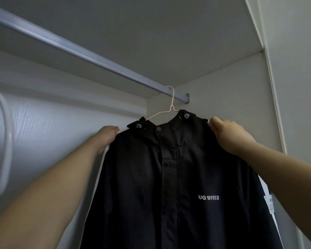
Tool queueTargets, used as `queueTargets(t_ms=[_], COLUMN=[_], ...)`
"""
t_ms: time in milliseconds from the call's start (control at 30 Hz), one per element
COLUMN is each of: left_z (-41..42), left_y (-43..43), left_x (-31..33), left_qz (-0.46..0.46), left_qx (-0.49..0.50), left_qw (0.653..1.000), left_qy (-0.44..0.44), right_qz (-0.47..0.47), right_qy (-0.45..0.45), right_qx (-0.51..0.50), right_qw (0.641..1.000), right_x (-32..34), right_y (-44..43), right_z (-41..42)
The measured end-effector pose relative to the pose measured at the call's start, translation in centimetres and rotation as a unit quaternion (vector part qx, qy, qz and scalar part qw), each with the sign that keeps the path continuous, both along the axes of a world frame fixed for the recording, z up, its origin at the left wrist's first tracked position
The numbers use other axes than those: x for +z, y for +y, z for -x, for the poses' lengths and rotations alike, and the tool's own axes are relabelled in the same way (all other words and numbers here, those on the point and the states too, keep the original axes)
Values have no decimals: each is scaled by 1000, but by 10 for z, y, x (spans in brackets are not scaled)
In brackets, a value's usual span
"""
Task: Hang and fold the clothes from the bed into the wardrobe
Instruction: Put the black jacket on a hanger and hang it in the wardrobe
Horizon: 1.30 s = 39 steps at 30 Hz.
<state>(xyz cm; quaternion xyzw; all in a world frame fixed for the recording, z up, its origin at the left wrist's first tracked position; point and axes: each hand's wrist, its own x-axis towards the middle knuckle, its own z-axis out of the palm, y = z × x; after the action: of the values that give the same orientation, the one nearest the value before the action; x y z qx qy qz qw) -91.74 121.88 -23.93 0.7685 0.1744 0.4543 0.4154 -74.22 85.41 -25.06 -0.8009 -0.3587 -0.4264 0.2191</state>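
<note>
**Black jacket hanging on the wardrobe rail, a hand at each shoulder**

At nine o'clock of the view, a thick white loop (pixel 6 141) is curving down along the edge, in front of the wardrobe's pale back wall (pixel 52 114); what it belongs to cannot be told. A grey rail (pixel 79 51) is running from ten o'clock down toward the middle, ending in a bracket on the side wall (pixel 223 87), at about one o'clock of the jacket's collar.

The left hand (pixel 107 136) is reaching up from seven o'clock and gripping the jacket (pixel 151 186) at its ten o'clock shoulder, fingers curled round the edge and hidden behind the cloth. A thin pale hanger (pixel 169 108) is sitting hooked over the rail at twelve o'clock of the collar, one arm of it running down into the neck opening. The black jacket is hanging from it inside the wardrobe, front facing the camera and closed down the middle. Snap buttons are showing at the collar and placket, and white lettering (pixel 208 197) reading UG 101953 is sitting at four o'clock of the chest.

The right hand (pixel 228 135) is coming in from four o'clock and clutching the shoulder at two o'clock, knuckles up, fingers folded over the top of the fabric. Just beside the sleeve, at four o'clock of the view, a white paper tag (pixel 270 203) is hanging.
</note>
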Motion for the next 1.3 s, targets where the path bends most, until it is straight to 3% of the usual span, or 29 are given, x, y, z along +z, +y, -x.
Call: queueTargets(t_ms=[67, 167, 267, 333, 467, 567, 767, 1067, 1300], left_z=[-6, -11, -13, -15, -24, -34, -35, -33, -28], left_y=[-3, -9, -15, -20, -30, -41, -45, -39, -36], left_x=[-7, -13, -17, -21, -25, -24, -12, -4, -3], left_qz=[44, 42, -51, -153, -280, -258, -210, -169, -150], left_qx=[-11, 37, 133, 202, 232, 222, 252, 292, 274], left_qw=[998, 995, 989, 967, 931, 938, 943, 940, 949], left_qy=[-48, -84, -41, -7, -45, -72, -63, -49, -43], right_qz=[-4, -3, -12, -37, -134, -200, -246, -149, -155], right_qy=[5, -6, -4, 4, 1, 34, 41, 66, 143], right_qx=[1, -4, -15, -14, -9, -39, -65, -12, 11], right_qw=[1000, 1000, 1000, 999, 991, 978, 966, 987, 977], right_x=[0, -4, -13, -20, -34, -42, -57, -34, -2], right_y=[-1, -2, -10, -15, -15, -15, -22, -34, -33], right_z=[4, 5, 1, -2, 0, 5, 11, 1, 3])
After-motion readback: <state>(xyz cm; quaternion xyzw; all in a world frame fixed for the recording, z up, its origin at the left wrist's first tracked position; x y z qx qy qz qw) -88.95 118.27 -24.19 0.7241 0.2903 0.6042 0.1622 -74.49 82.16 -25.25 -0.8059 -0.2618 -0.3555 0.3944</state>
